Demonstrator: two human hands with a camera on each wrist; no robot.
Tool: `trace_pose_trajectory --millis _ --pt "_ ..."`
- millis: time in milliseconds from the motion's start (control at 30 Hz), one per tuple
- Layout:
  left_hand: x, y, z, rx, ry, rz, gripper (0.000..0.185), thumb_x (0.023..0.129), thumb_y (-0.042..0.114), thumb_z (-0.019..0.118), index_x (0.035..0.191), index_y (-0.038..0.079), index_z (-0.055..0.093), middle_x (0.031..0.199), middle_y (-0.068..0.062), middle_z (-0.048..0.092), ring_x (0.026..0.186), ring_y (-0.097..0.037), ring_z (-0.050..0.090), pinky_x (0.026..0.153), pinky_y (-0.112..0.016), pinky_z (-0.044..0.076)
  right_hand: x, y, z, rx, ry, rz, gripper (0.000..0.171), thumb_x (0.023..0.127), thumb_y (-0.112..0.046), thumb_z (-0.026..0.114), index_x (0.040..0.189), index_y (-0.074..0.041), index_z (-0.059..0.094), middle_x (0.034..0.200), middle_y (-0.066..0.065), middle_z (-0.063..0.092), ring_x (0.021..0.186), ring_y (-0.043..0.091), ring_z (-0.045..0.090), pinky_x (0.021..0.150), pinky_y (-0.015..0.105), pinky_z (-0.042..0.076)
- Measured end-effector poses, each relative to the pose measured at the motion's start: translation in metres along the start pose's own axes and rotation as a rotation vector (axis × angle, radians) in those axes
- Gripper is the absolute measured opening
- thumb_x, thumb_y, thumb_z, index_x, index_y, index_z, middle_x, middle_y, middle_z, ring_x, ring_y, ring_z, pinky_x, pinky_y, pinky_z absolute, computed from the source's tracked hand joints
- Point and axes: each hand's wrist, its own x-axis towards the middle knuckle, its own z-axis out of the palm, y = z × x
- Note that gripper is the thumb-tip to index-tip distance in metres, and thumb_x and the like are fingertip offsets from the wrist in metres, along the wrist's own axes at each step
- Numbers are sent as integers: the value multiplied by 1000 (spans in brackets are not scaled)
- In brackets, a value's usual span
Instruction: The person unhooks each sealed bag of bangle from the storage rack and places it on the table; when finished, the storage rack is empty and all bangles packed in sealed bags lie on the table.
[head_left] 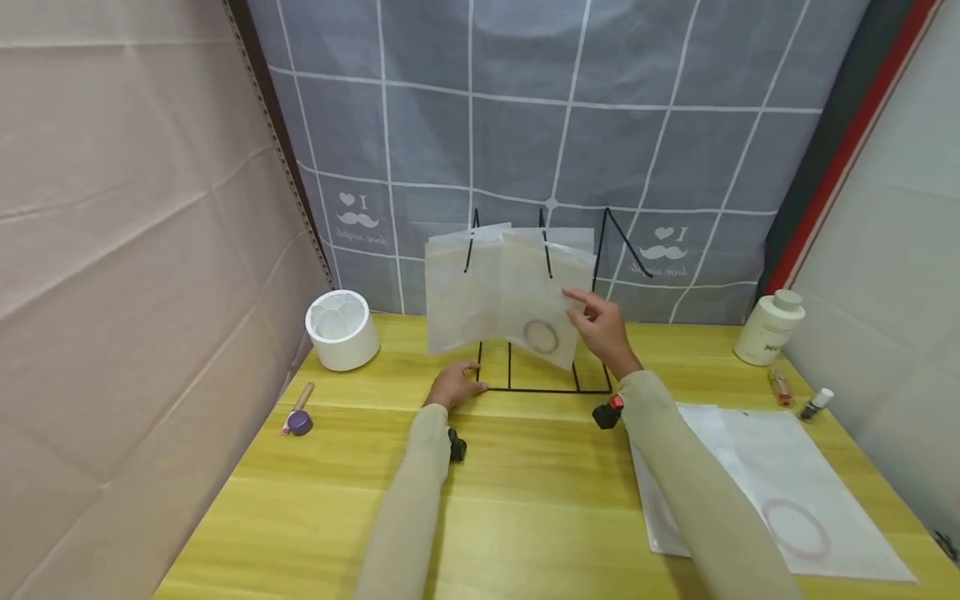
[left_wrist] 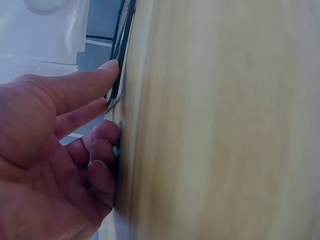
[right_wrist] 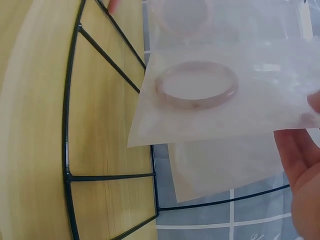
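A black wire rack [head_left: 543,390] stands at the back of the table, with frosted white bags hanging from its hooks. My left hand [head_left: 452,385] holds the rack's front left base corner, thumb and fingers at the wire [left_wrist: 120,55]. At the right edge of the front bag [head_left: 517,333], my right hand [head_left: 602,332] pinches it, one fingertip in front and other fingers behind. A pinkish ring [right_wrist: 197,103] shows near that bag's lower end. Behind it, another bag [head_left: 457,292] hangs at the left.
Larger frosted bags [head_left: 780,467] lie flat at the right, under my right forearm. A white bottle [head_left: 768,329], a small red item [head_left: 780,387] and a small white-capped bottle [head_left: 816,404] are beyond. Left are a white round holder [head_left: 341,350], a wooden-handled tool [head_left: 302,398] and a purple lid [head_left: 300,423].
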Motion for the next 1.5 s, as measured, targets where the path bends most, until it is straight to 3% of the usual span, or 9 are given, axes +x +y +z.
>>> trace_pose_trajectory --millis 200,267,400,533,700,800,1100,1333,1500 --pt "-3 2 -1 -12 -2 -3 50 93 24 75 140 13 61 150 -14 51 137 -38 47 110 -54 41 -14 -8 2 -48 50 -63 29 93 10 63 122 8 69 124 26 67 54 7 38 56 13 38" --pt "-2 1 -1 0 -8 -4 51 93 25 75 141 13 60 150 -14 52 136 -38 49 109 -54 42 -18 -10 2 -51 53 -64 29 93 10 64 122 8 69 124 25 68 56 7 43 56 12 39" --pt "1 1 -1 26 -7 -3 51 94 26 74 140 13 61 147 -14 54 131 -38 53 106 -53 45 -25 -12 1 -67 52 -66 30 92 8 67 122 6 70 124 24 68 70 20 63 64 10 47" --pt "4 1 -2 27 -3 -4 50 94 27 74 141 14 61 147 -13 55 129 -37 55 105 -53 46 -29 -9 0 -63 52 -112 32 91 9 68 123 7 69 125 23 68 71 33 66 64 12 49" --pt "5 0 -1 9 -5 -10 50 94 28 74 141 15 61 149 -13 53 130 -37 54 105 -52 46 -33 13 -3 -69 59 -168 39 88 12 70 126 3 69 126 22 67 48 19 46 51 14 38" --pt "4 0 -1 -1 -7 -12 51 93 26 75 140 14 61 149 -13 53 132 -38 53 106 -53 45 -36 19 -7 -86 43 -169 42 88 10 71 128 -2 69 125 18 69 47 8 37 48 16 34" --pt "1 1 -2 -14 -1 -16 51 93 23 75 141 13 60 152 -13 50 136 -39 48 110 -54 41 -45 -1 -21 -151 -14 -224 44 87 9 72 128 -6 70 112 13 73 55 7 45 52 16 39" --pt "0 1 -1 -15 -9 -2 51 94 24 74 141 12 60 150 -14 51 134 -39 50 108 -54 43 -51 -18 -36 -144 -15 -336 46 80 18 74 122 0 72 118 16 72 70 14 65 67 10 48" --pt "2 3 -1 -21 -3 -5 50 94 25 73 141 13 60 149 -13 53 135 -38 50 109 -54 42 -59 -34 -56 -140 -60 -343 46 78 17 77 120 0 73 116 15 73 68 11 63 63 11 47"
